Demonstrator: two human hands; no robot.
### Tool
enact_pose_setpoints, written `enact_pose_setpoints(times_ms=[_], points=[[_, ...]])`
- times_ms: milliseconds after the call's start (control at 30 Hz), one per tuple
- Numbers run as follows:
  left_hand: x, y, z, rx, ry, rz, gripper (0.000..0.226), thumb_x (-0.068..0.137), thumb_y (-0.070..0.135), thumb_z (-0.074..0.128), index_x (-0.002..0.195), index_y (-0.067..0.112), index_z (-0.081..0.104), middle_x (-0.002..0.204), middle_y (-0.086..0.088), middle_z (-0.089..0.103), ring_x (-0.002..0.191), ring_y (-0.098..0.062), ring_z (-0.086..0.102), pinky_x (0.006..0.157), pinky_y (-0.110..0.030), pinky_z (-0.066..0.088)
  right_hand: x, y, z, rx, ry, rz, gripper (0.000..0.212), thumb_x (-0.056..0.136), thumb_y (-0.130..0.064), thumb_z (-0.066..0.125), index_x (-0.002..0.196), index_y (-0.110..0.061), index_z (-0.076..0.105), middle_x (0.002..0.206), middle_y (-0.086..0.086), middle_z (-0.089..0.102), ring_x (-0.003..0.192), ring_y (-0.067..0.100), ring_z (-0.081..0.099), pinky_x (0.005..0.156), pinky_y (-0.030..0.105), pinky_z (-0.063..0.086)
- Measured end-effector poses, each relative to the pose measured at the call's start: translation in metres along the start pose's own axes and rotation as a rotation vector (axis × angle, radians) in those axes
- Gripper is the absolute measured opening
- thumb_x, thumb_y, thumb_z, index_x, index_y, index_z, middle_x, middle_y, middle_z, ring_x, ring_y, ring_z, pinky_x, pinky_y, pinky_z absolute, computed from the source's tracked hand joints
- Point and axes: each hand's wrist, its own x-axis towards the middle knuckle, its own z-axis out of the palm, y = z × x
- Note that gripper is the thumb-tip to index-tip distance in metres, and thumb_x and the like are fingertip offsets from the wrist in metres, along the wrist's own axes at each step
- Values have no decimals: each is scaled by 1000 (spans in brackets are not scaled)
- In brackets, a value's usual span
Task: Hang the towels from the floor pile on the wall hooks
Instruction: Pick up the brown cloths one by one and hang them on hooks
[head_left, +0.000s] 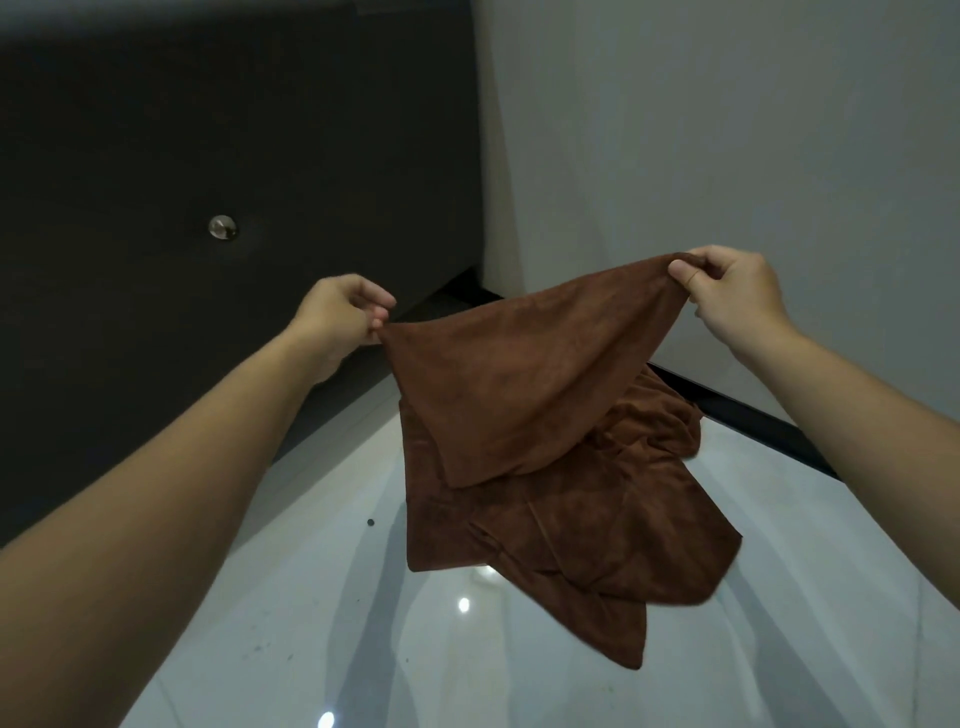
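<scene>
The left hand (345, 306) and the right hand (732, 296) are raised in front of the person and held well apart, and a brown towel (519, 384) is stretched between them. Each hand pinches one end of the towel's upper edge between thumb and curled fingers. The right hand is a little higher than the left, so the edge rises toward the right. From this edge the towel hangs down and narrows to a rounded tip below and between the hands. Under that tip, lower than both hands, the pile of towels (545, 530) of the same brown colour lies crumpled on the glossy white floor (311, 597). I cannot tell if the hanging tip touches the pile. Above and to the left of the left hand, a round metal wall hook (223, 227) sits on a dark wall panel (156, 130), apart from the towel. Behind and above the right hand is a plain white wall (727, 130), with a black skirting strip (753, 415) along its foot below the right forearm. A small dark speck (371, 522) lies on the floor under the left hand, just left of the pile.
</scene>
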Motion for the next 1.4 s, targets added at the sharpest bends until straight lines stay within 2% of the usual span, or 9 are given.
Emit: enact_pose_setpoints(times_ms=[133,267,400,567,700,800,1033,1233,1400], points=[[-6,-9,9,-312,-68,-67,31,87,-12,58,113,5,63,116,-8,59,112,-17,58,91,-27,51,0,-5,3,-3,-17,-32,8,92,-22,62,91,-18,69,68,-14,58,62,-1,52,65,22,42],[-3,-23,29,-53,-135,-7,22,85,2,70,105,10,65,99,-3,65,95,-15,63,84,-28,55,-2,-5,5,8,-34,-43,6,92,-20,63,89,-20,68,68,-15,58,55,-11,52,65,21,42],[1,-42,63,72,-178,-94,4,94,10,61,92,12,63,88,-3,60,84,-15,58,72,-26,54,-10,0,1,4,-165,-53,5,92,-16,63,90,-17,67,70,-4,59,52,-4,50,58,15,44],[3,-65,107,247,-283,-114,12,98,15,54,91,10,62,82,-7,58,75,-17,56,64,-25,50,-18,26,-26,-144,-587,108,10,94,-17,61,90,-22,68,80,1,65,54,-1,56,54,14,49],[6,-81,148,332,-376,-81,20,97,14,54,93,0,66,81,-12,58,73,-22,57,69,-33,51,-37,82,-43,-542,-1014,322,10,94,-28,62,99,-24,69,95,-2,66,77,11,62,59,20,51],[7,-86,180,380,-430,-32,24,95,15,55,93,-5,68,83,-11,65,75,-20,61,77,-38,54,-55,122,-41,-755,-1190,408,12,95,-32,59,103,-28,66,106,1,64,88,18,62,59,20,51],[9,-103,248,486,-468,6,21,96,23,57,105,7,67,108,-10,66,102,-28,60,88,-32,46,-75,158,-17,-857,-1085,170,23,95,-36,56,106,-21,69,105,-5,63,92,17,57,86,30,47],[15,-111,278,506,-443,-32,46,98,26,55,138,5,47,136,-15,55,124,-33,52,99,-33,41,-84,171,-17,-808,-1068,171,22,95,-36,57,104,-21,69,104,-1,65,90,17,57,83,28,46],[22,-110,294,331,-388,-159,50,90,29,68,131,6,51,130,-12,57,116,-29,56,94,-32,45,-88,179,-30,-770,-1005,192,22,96,-35,56,103,-19,69,93,-3,62,86,17,56,76,26,40]])
